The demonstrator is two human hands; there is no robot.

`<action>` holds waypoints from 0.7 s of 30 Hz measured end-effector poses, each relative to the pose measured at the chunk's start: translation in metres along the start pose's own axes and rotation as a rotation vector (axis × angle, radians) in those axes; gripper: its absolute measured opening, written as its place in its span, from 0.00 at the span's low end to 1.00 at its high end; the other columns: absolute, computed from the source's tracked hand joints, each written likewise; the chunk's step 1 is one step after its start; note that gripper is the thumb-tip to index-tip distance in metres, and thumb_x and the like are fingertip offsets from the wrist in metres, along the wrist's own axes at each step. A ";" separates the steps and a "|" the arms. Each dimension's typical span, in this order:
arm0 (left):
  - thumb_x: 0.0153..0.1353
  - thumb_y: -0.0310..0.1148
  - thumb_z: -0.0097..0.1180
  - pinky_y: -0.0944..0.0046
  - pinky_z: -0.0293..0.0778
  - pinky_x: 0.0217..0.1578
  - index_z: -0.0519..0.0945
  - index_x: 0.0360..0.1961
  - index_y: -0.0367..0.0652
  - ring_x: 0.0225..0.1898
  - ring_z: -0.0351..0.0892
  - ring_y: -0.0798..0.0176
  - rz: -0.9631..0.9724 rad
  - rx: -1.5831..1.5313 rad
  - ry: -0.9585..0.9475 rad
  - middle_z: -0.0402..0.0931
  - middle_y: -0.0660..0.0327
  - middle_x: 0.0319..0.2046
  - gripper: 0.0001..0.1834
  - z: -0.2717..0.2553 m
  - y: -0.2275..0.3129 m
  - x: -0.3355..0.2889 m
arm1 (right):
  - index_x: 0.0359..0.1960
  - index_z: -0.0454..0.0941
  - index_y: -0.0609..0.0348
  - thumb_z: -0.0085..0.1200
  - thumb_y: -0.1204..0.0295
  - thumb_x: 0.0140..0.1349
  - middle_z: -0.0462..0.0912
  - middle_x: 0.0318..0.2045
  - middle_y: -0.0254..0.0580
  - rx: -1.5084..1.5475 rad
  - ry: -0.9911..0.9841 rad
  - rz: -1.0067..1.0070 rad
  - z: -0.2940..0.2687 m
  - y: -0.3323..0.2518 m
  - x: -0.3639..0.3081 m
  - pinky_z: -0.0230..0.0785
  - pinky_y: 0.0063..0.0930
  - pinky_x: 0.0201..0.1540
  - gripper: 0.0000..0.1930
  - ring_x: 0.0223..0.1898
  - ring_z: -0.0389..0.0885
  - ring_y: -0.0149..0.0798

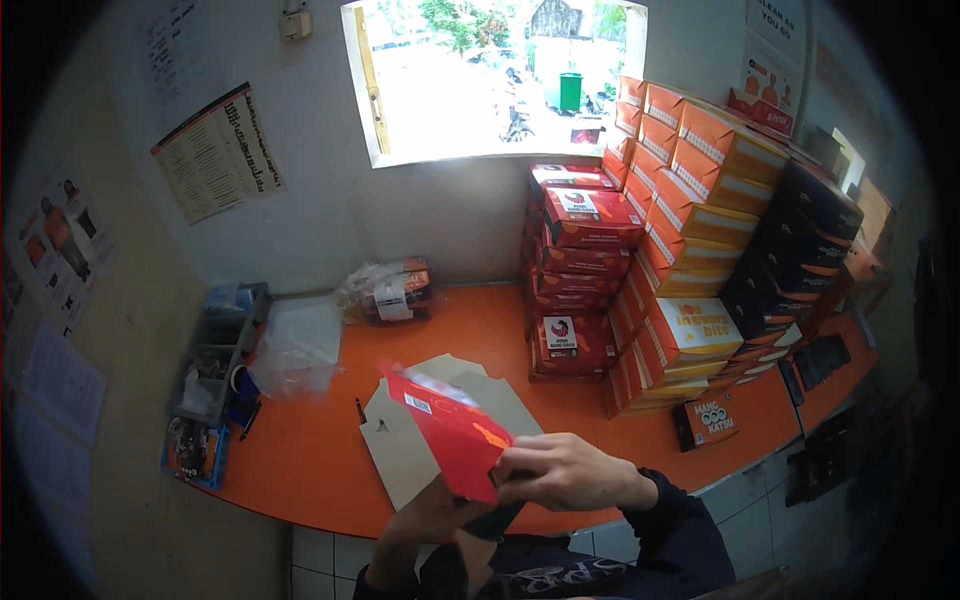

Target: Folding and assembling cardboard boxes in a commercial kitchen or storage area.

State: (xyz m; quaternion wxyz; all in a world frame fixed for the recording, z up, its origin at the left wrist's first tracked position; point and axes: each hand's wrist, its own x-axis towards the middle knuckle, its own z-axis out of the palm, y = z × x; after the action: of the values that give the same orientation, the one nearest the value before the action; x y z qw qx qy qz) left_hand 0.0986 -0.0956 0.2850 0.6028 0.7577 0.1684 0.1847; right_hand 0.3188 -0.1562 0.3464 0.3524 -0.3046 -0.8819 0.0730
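My right hand (572,474) pinches a red carton (452,432); whether my left hand (440,513) grips, I can't tell. Pale cardboard (400,462) lies beyond them.

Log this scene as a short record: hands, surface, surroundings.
Right hand: grips red carton at its lower end
Left hand: by the carton's lower end, partly hidden
Surface: orange table
Beneath carton: pale card, flat on table
Right side: stacked red boxes, orange boxes, dark boxes
Back: window
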 end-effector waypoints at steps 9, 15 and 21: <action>0.67 0.27 0.49 0.71 0.71 0.45 0.67 0.59 0.32 0.43 0.73 0.73 -0.180 -0.431 -0.172 0.75 0.62 0.41 0.20 -0.001 0.026 -0.006 | 0.33 0.79 0.54 0.61 0.70 0.53 0.73 0.30 0.36 0.227 0.012 0.158 -0.021 0.009 0.006 0.73 0.31 0.28 0.07 0.28 0.79 0.38; 0.67 0.25 0.50 0.71 0.69 0.47 0.67 0.58 0.31 0.43 0.71 0.74 -0.117 -0.456 -0.195 0.74 0.63 0.41 0.20 -0.004 0.017 0.000 | 0.32 0.81 0.51 0.61 0.73 0.48 0.72 0.29 0.35 0.148 -0.111 -0.032 -0.010 0.009 0.010 0.73 0.32 0.31 0.07 0.33 0.77 0.37; 0.68 0.29 0.48 0.69 0.69 0.50 0.66 0.59 0.34 0.47 0.71 0.73 -0.103 -0.378 0.022 0.73 0.62 0.43 0.20 0.000 0.024 0.010 | 0.39 0.84 0.48 0.62 0.70 0.49 0.73 0.29 0.32 -0.218 0.196 -0.018 0.005 0.007 0.016 0.70 0.29 0.27 0.13 0.28 0.76 0.35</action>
State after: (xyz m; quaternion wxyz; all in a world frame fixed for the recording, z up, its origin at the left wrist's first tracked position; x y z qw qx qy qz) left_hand 0.1080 -0.0957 0.3097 0.7412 0.6194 0.1757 0.1901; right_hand 0.3101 -0.1405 0.3496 0.4025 -0.3388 -0.8486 -0.0563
